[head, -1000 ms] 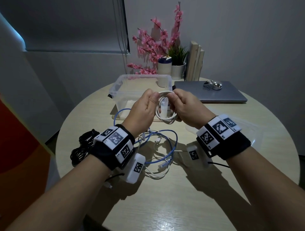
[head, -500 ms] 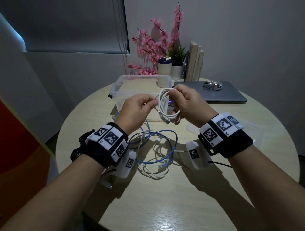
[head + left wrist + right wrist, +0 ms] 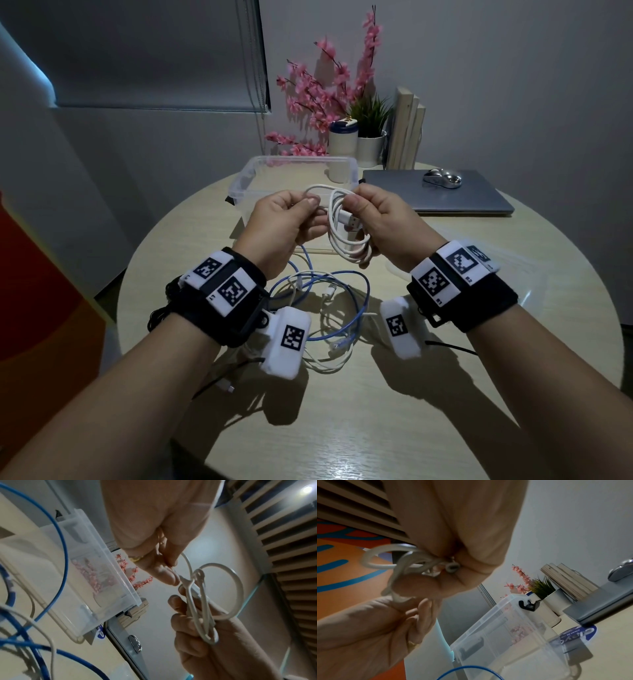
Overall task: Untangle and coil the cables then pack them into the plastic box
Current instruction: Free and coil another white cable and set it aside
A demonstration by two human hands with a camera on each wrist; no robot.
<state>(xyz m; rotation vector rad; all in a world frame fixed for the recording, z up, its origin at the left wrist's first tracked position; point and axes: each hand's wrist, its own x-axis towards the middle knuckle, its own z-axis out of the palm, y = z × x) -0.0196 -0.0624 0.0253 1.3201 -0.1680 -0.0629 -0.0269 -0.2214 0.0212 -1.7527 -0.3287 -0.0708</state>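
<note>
A: Where's the white cable (image 3: 346, 236)?

B: In the air between both hands, above the table (image 3: 394, 411) and just in front of the plastic box (image 3: 301, 161). It's already looped into a small coil with its plug tucked inside.

A: Who's holding what?

B: The right hand (image 3: 380, 229) has its fingers curled round the bundle. The left hand (image 3: 284, 226) pinches the loose end and leads it round the loops.

A: So which step is this?

B: Tying off the coil, I'd say. Next, the end likely has to be pulled snug through the loop, then the bundle dropped into the box.

A: And the rest?

B: A blue cable (image 3: 342, 291) and another white cable (image 3: 329, 359) lie tangled on the table beneath the wrists, and a black cable (image 3: 161, 313) sits by the left wrist. None of them is sorted yet.
</note>
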